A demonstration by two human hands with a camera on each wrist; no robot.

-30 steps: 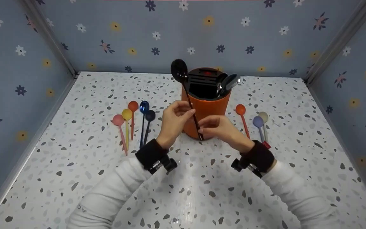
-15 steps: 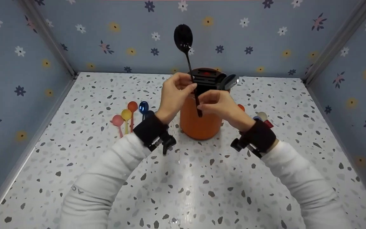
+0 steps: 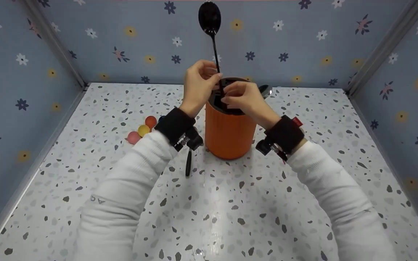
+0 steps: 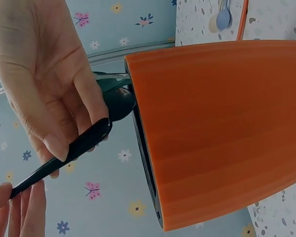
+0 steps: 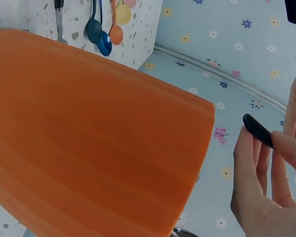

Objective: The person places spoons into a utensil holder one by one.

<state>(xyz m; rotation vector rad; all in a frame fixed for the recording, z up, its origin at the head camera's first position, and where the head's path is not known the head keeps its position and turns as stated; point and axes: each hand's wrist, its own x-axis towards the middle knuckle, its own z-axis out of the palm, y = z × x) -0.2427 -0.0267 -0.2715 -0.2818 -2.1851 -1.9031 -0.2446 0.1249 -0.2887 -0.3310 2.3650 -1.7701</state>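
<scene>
My left hand (image 3: 199, 85) pinches the long stem of a glossy black spoon (image 3: 209, 18), which stands nearly upright with its bowl high. Just below, my right hand (image 3: 247, 99) pinches the handle near its lower end. Both hands are above the opening of an orange utensil holder (image 3: 229, 136) with a black insert. In the left wrist view the tip of the spoon's handle (image 4: 91, 138) shows outside the holder's rim. The right wrist view shows the same tip between thumb and fingers of my right hand (image 5: 266, 202).
Utensils stand in the holder, one shiny spoon (image 3: 266, 90) leaning out at its right. Left of it lie pink (image 3: 134, 137), yellow (image 3: 143, 130) and orange (image 3: 151, 121) spoons, partly behind my sleeve. A black-handled utensil (image 3: 188, 165) lies nearer. A lavender spoon (image 4: 223, 19) lies to the right.
Both hands have risen with the black spoon, from in front of the holder to above its opening. The spoon has become more upright. My forearms now cover more of the spoons on the table.
</scene>
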